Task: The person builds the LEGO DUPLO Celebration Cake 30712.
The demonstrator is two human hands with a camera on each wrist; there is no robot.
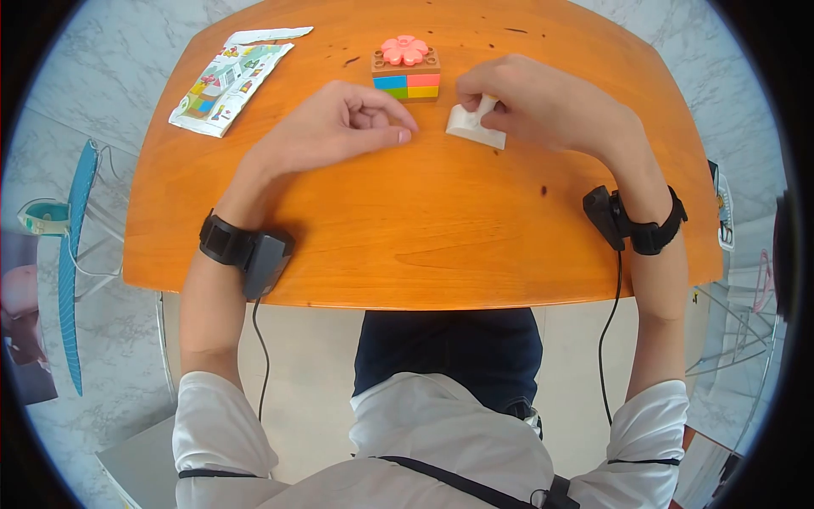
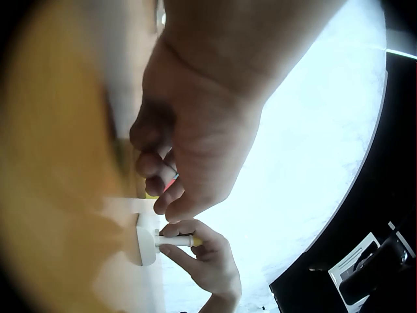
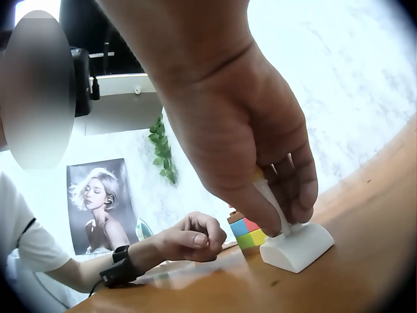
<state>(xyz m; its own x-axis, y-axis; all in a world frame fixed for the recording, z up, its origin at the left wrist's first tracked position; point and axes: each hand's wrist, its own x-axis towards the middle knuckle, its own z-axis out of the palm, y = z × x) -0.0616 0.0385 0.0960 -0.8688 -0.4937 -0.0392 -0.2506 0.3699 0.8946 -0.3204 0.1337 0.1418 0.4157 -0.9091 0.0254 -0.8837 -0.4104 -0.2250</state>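
My right hand [image 1: 543, 106] pinches a slim white stick [image 3: 268, 199] with a yellow end [image 2: 197, 241]. The stick stands up from a white block with a rounded top [image 1: 475, 127], which sits on the table. My left hand [image 1: 339, 127] hovers left of the block with fingers loosely bent and nothing in them. Just behind the gap between the hands stands a stack of toy bricks [image 1: 406, 82] in blue, pink, green and yellow under a brown layer. A pink flower piece [image 1: 404, 51] tops the stack.
A printed, torn-open packet [image 1: 225, 85] lies at the far left of the wooden table [image 1: 424, 229]. A torn strip [image 1: 270, 35] is beside its upper end. Beyond the table's left edge stands a blue ironing board [image 1: 75, 254] with an iron [image 1: 47, 218].
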